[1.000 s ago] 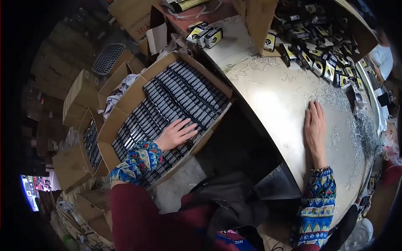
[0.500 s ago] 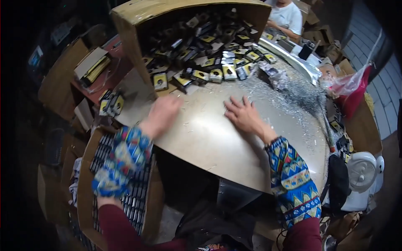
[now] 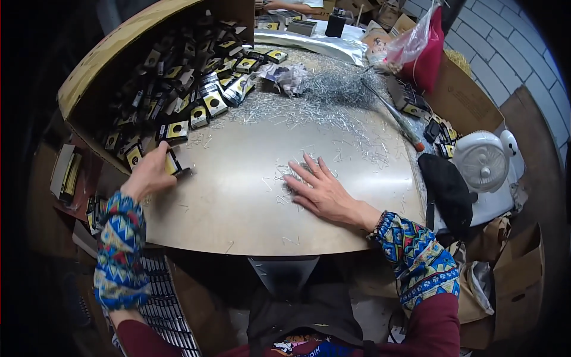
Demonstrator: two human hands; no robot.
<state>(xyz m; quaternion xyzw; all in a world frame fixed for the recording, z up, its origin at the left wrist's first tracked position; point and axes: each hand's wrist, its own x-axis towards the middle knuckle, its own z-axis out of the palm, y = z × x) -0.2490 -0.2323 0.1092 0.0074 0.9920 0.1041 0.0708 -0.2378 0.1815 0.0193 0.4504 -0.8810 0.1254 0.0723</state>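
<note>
My left hand (image 3: pixel 150 174) is closed around a small black and yellow packet (image 3: pixel 173 162) at the left edge of the round metal table (image 3: pixel 238 196), just in front of a big tipped cardboard box (image 3: pixel 107 65) spilling several such packets (image 3: pixel 202 101). My right hand (image 3: pixel 318 187) lies flat on the table top with fingers spread, resting on a scatter of small metal staples (image 3: pixel 315 119).
A box of packed black items (image 3: pixel 160 309) sits on the floor at lower left. A black cap (image 3: pixel 447 190) and a white fan (image 3: pixel 485 160) are at the right. A red plastic bag (image 3: pixel 425 50), a crumpled wrapper (image 3: pixel 288 74) and another person's arm (image 3: pixel 285 6) lie beyond the table.
My view swung from the floor box up to the table. My left hand left the floor box, reached across the table and closed on a packet; my right hand stayed flat.
</note>
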